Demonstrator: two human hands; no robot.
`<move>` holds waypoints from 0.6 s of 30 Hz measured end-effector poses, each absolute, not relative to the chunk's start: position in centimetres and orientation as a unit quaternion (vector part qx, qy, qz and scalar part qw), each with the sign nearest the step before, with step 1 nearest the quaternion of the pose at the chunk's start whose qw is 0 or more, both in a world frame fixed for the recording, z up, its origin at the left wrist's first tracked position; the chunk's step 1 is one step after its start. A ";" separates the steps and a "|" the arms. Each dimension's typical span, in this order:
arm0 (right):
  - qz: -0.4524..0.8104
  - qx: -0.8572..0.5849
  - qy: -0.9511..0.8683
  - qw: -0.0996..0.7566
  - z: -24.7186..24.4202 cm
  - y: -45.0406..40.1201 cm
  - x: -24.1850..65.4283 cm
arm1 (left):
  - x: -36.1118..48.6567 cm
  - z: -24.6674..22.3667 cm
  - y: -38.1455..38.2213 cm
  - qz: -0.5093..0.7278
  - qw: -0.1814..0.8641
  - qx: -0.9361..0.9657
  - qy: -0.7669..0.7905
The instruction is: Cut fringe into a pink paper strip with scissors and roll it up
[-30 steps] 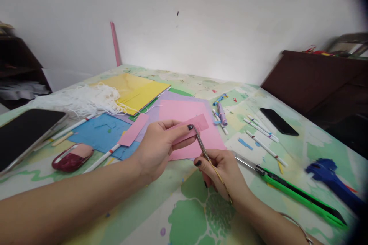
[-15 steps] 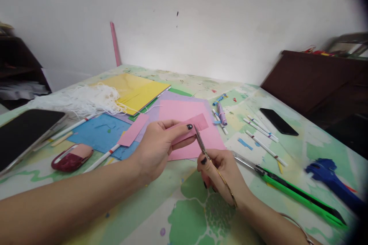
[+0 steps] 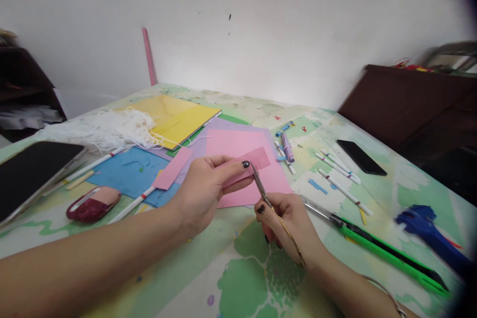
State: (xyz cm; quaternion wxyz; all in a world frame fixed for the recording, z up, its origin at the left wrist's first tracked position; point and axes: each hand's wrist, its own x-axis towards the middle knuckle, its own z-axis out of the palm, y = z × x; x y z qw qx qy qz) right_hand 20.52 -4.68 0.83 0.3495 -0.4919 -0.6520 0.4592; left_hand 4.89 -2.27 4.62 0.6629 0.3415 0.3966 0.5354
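My left hand (image 3: 203,186) pinches a strip of pink paper (image 3: 261,159) between thumb and fingers. Several fine slits run across the strip's far end. In my right hand (image 3: 285,221) is a pair of scissors (image 3: 259,181) with gold-coloured handles; the blades point away from me and meet the strip's lower edge just beside my left thumb. Beneath the strip lies a larger pink sheet (image 3: 238,141). A second small pink piece (image 3: 174,169) rests left of my left hand, over the end of a white stick (image 3: 134,204).
A green utility knife (image 3: 391,251) with its blade out lies right of my right hand, near a blue tape dispenser (image 3: 428,233). White yarn (image 3: 108,129), yellow sheets (image 3: 186,119) and a blue sheet (image 3: 128,176) are at left. A phone (image 3: 361,158) lies at right.
Both hands stay almost in place. My right thumb and the scissor handles have shifted very slightly; the blades remain at the strip's edge.
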 end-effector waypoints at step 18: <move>0.447 -0.522 -0.633 0.357 1.0 -4.5 20.3 | 4.9 4.4 -2.2 0.539 0.663 0.335 0.397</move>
